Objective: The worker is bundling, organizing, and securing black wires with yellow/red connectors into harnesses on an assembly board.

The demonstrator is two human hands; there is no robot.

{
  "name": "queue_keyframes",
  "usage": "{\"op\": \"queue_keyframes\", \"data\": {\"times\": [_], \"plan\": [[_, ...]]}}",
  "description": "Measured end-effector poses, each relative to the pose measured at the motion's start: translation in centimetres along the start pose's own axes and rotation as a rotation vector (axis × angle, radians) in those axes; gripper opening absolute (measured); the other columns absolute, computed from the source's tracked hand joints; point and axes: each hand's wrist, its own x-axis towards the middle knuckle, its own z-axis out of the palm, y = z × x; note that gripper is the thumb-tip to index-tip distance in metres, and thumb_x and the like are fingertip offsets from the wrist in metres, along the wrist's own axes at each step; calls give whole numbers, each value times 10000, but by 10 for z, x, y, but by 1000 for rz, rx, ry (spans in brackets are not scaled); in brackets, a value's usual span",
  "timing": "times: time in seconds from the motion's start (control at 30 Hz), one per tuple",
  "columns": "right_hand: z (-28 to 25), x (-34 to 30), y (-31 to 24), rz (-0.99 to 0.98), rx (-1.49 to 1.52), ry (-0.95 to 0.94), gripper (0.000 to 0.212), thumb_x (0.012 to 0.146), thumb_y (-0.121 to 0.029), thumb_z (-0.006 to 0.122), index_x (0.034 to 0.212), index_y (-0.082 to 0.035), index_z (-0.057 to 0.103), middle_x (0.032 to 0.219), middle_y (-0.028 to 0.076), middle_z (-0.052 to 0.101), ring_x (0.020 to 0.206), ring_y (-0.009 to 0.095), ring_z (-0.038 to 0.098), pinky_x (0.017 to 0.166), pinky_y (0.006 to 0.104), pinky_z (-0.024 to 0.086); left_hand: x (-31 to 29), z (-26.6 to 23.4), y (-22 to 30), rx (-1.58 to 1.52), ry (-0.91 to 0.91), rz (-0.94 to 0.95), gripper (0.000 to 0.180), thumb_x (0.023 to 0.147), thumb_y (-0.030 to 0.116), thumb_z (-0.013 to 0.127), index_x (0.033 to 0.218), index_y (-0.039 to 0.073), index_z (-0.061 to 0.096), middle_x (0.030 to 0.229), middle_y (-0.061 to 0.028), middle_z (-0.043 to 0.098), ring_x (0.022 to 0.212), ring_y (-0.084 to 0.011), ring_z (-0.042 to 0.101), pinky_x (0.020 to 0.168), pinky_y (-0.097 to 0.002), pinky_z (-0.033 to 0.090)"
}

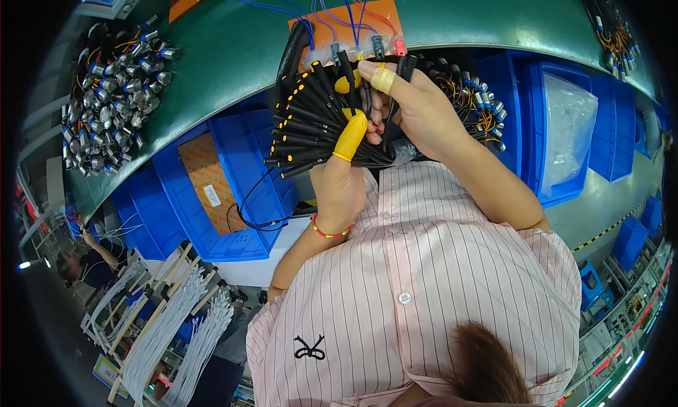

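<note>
Above the blue bin and just in front of the green table, both hands work a fanned bundle of black cables with yellow-banded tips. The left hand, wearing a yellow finger cot on the thumb and a beaded bracelet at the wrist, is closed around the gathered base of the bundle and holds it as a fan, the thumb pressed across the front of the cables. The right hand, with a pale cot on one fingertip, is pinched narrow on a single cable at the upper edge of the fan, close to the orange fixture board that sits on the table beyond the bundle. Blue and red wires run up from that board. As a judgement of progress: most cables lie ordered side by side in the fan, so the sorting appears well advanced, while the cable under the right fingers and a loose cluster of wired metal connectors right of the bundle appear unprocessed. Left of the bundle, on the table, lies a pile of silver cylindrical parts. The blue bin below the bundle holds a cardboard sheet and a loose black lead.
</note>
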Motion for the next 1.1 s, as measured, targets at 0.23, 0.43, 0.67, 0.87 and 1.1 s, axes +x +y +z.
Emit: {"op": "queue_keyframes", "data": {"times": [0.23, 0.43, 0.67, 0.87, 1.1], "plan": [[1, -24, 7, -135, -170, -13, 338, 961, -300, 537, 772, -21, 529, 532, 2, 447, 443, 103, 476, 432, 235, 414, -19, -7, -5, 431, -72, 113, 158, 940, 95, 525, 1035, -20, 578, 938, -84, 601, 834, -155, 560, 802, -292, 442], [-2, -24, 6, -145, 11, 74, 255, 955, -278, 546, 905, -28, 544, 720, 25, 550, 614, 94, 536, 598, 258, 463, -15, -13, -11, 431, 81, 157, 202, 922, 63, 555, 1108, -11, 578, 1034, -69, 605, 956, -161, 574, 895, -298, 436], [7, -21, 2, -175, -67, -4, 262, 921, -215, 604, 1043, 15, 632, 613, -36, 488, 509, 28, 429, 495, 195, 356, -18, -20, -10, 372, 61, 100, 222, 910, 52, 581, 1125, -1, 568, 1059, -59, 595, 971, -163, 567, 900, -306, 433], [-3, -13, 11, -140, -73, -26, 233, 939, -218, 565, 869, -6, 632, 588, -40, 470, 477, 31, 423, 473, 205, 362, -22, -25, -13, 405, 48, 97, 275, 889, 31, 610, 1157, 2, 559, 1071, -64, 598, 954, -172, 575, 889, -310, 441], [0, -5, 9, -76, -51, 26, 340, 944, -265, 515, 661, -81, 469, 493, -10, 435, 436, 79, 447, 445, 245, 412, -16, -20, -5, 283, -32, 45, 254, 902, 24, 590, 1153, -12, 578, 1108, -73, 608, 978, -161, 583, 893, -310, 456]]}}
